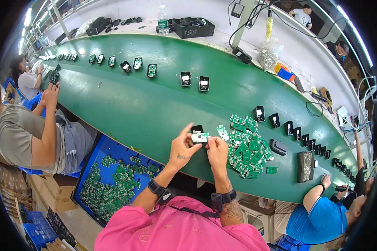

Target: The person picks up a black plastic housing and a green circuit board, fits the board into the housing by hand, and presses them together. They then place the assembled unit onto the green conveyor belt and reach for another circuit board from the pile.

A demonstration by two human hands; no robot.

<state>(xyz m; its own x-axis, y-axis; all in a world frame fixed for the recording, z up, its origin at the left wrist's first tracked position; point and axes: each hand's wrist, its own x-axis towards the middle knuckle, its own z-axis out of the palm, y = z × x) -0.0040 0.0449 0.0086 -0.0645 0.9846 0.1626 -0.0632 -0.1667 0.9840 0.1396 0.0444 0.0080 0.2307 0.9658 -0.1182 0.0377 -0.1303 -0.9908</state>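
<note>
In front of me, a small green-and-white circuit board [200, 137] is between my two hands. A black plastic housing [196, 129] shows just behind its upper edge. My left hand [184, 146] has its thumb at the board's lower left and its index finger raised, slightly blurred; its other fingers are partly hidden. With thumb and fingertips together, my right hand [218, 153] pinches the board's right end. Another circuit board [222, 132] lies just beyond my right fingers, beside a heap of green circuit boards [249, 148] on the green conveyor belt [125, 100].
Black housings [203, 83] stand in a line along the belt. Right of the heap are a dark rounded device [278, 147] and a dark block [305, 167]. A blue bin [109, 178] of boards sits lower left. Co-workers sit on both sides. A bottle [163, 20] stands on the far ledge.
</note>
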